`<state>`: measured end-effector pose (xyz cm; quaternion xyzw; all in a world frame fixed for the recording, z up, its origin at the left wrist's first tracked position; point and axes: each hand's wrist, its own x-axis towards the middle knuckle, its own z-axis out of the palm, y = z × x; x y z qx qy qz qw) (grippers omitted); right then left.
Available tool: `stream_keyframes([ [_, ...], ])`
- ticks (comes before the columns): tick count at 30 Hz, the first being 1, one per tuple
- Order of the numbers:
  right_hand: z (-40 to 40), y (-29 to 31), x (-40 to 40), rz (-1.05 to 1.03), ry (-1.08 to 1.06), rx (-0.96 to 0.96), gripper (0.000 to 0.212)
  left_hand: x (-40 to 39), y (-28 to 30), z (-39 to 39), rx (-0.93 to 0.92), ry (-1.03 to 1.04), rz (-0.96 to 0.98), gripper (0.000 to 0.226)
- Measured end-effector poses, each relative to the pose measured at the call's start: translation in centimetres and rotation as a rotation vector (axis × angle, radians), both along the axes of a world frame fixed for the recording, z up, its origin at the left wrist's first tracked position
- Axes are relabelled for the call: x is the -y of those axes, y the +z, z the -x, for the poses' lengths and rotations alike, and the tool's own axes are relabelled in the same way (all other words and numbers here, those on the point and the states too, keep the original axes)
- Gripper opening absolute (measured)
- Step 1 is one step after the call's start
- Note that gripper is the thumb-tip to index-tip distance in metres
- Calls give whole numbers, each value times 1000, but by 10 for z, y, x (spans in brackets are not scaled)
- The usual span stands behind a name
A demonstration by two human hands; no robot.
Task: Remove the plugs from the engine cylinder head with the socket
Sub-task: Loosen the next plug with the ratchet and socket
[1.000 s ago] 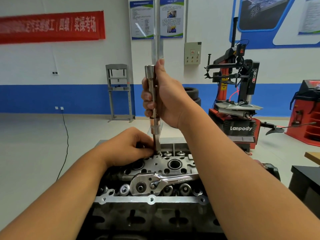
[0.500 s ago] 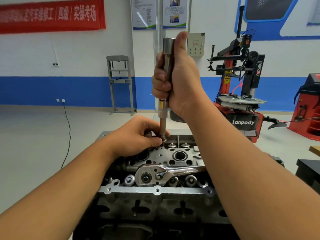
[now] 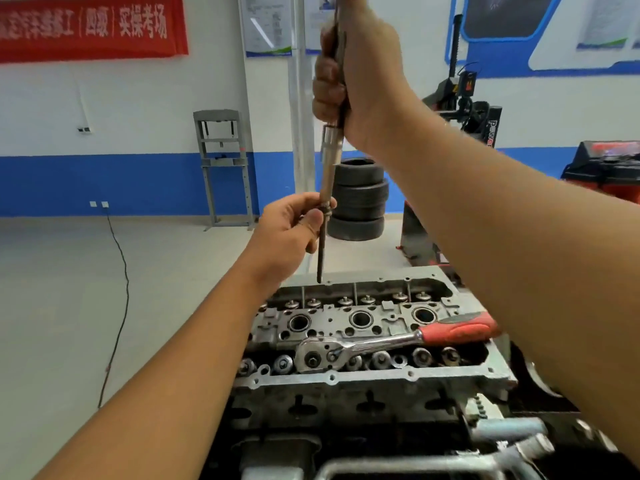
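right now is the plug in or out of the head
Out. The plug hangs from the socket, its tip clear above the head, with the left hand pinching it.

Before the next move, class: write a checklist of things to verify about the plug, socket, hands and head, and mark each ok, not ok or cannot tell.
1. Plug tip clear of the head: ok.
2. Plug hangs from the socket: ok.
3. Left hand pinches the plug: ok.
4. Right hand grips the socket: ok.
5. Ratchet lies loose on the head: not ok.
6. Other plugs out: cannot tell.
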<state>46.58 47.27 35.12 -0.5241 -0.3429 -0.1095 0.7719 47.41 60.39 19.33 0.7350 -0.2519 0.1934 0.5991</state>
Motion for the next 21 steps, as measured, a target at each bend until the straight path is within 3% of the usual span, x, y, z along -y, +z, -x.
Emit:
stream_keyframes([
  [3,27,27,38,-108,-50,-7,42,20,39,20,38,-44,-92,29],
  [8,90,56,134,-70,-206,-21,37,108,77,68,62,-184,-331,27],
  [12,161,46,237,459,-521,-113,38,213,64,115,-1,-298,-171,15],
  [14,201,16,288,755,-809,-293,35,270,52,142,-57,-365,-93,12],
  [16,243,-29,335,923,-962,-496,26,328,36,172,-120,-454,-18,21],
  [19,312,-94,406,720,-876,-798,35,408,11,224,-220,-596,34,28],
  [21,359,-125,448,564,-804,-895,40,454,-7,259,-311,-642,80,26],
])
